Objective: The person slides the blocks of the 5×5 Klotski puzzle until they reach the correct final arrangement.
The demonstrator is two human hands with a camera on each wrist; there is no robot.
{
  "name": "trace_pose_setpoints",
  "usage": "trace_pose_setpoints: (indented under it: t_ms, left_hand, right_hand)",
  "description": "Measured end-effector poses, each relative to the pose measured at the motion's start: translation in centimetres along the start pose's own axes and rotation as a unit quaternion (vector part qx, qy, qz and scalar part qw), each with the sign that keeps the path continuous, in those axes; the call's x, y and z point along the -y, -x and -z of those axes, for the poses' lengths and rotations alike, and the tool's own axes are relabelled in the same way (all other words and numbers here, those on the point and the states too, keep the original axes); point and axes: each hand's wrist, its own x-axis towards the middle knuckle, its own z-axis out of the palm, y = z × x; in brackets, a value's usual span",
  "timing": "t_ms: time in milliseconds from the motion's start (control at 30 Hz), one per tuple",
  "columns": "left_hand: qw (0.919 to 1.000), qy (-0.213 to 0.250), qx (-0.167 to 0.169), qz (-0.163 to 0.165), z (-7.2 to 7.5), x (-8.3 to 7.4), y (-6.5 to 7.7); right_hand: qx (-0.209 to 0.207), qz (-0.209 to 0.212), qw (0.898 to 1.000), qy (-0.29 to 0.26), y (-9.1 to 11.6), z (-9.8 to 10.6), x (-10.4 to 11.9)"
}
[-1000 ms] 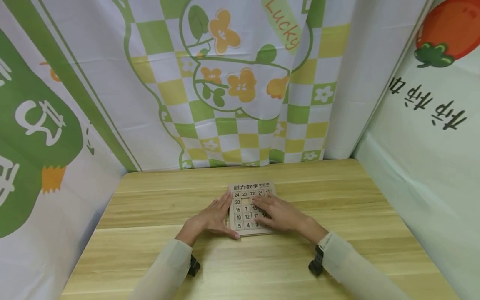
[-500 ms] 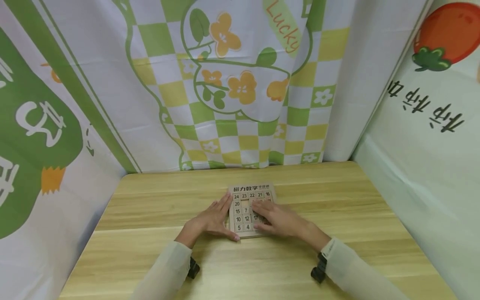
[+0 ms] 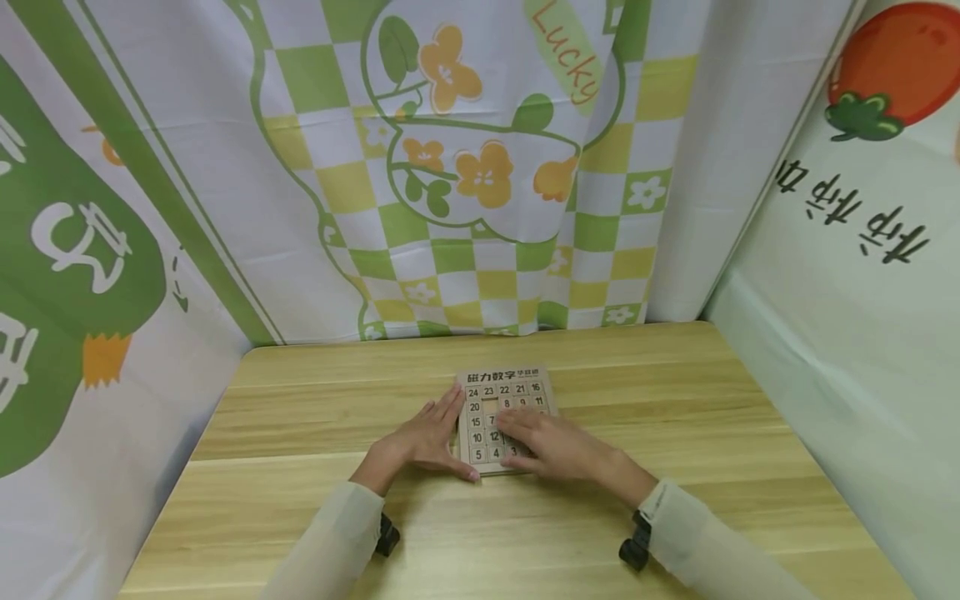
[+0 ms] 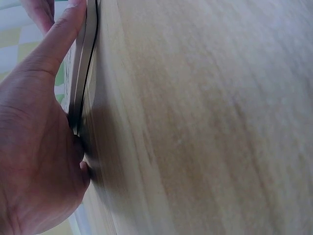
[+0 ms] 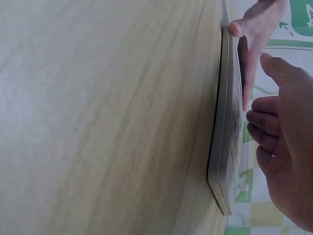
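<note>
A wooden number slide puzzle [image 3: 502, 377] lies on the table with its printed heading at the far side. Numbered tiles fill its frame, and one pale gap [image 3: 491, 407] shows right of tile 20. My left hand [image 3: 423, 437] rests along the puzzle's left edge, the thumb stretched to the near left corner. In the left wrist view, that thumb [image 4: 66, 24] lies against the puzzle's side. Over the lower right tiles is my right hand [image 3: 551, 442], fingertips close at tile 7, covering several numbers. The right wrist view has its fingers [image 5: 264, 122] loosely bent beside the puzzle face.
The wood-grain table [image 3: 337, 400] extends around the puzzle on all sides. Behind it hangs a green and yellow checked curtain [image 3: 457, 275], with printed cloth walls [image 3: 825, 350] to the left and right. Each wrist wears a black camera [image 3: 635, 542].
My right hand has slid a little left and toward me, uncovering tiles 8, 9 and 11 in the second row. My left hand stays in place.
</note>
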Motion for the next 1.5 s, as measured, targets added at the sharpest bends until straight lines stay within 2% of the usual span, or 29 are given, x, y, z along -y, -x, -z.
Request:
trace_pose_setpoints:
  t_ms: [200, 433, 567, 767, 1100, 1300, 1500]
  left_hand:
    - [0.9998, -0.003, -0.014, -0.010, -1.3, 1.3, -0.6]
    - [0.9999, 0.007, -0.007, -0.006, -1.1, 1.1, -0.7]
    - [1.0000, -0.005, -0.008, 0.001, -1.6, 1.7, -1.2]
    - [0.9999, 0.004, -0.010, 0.001, -2.0, 2.3, -1.6]
    - [0.9999, 0.013, -0.004, -0.003, -0.7, 1.1, -0.5]
    - [1.0000, 0.000, 0.003, 0.001, 0.3, 0.0, 0.0]
    - [0.9994, -0.029, 0.009, 0.015, 0.4, -0.3, 0.0]
  right_hand:
    - [0.011, 0.001, 1.000, -0.005, -0.2, -0.6, 0.0]
    - [0.010, -0.002, 1.000, 0.003, -0.6, -0.4, -0.1]
    - [0.004, -0.010, 1.000, -0.008, -1.0, -0.3, -0.4]
    - [-0.002, -0.019, 1.000, -0.005, -1.6, -0.4, -1.0]
    - [0.013, -0.024, 0.999, -0.017, -2.1, -0.4, -1.6]
    - [0.008, -0.037, 0.999, -0.034, -1.8, -0.2, -1.8]
    - [-0.006, -0.038, 0.999, -0.029, -1.5, 0.2, -2.0]
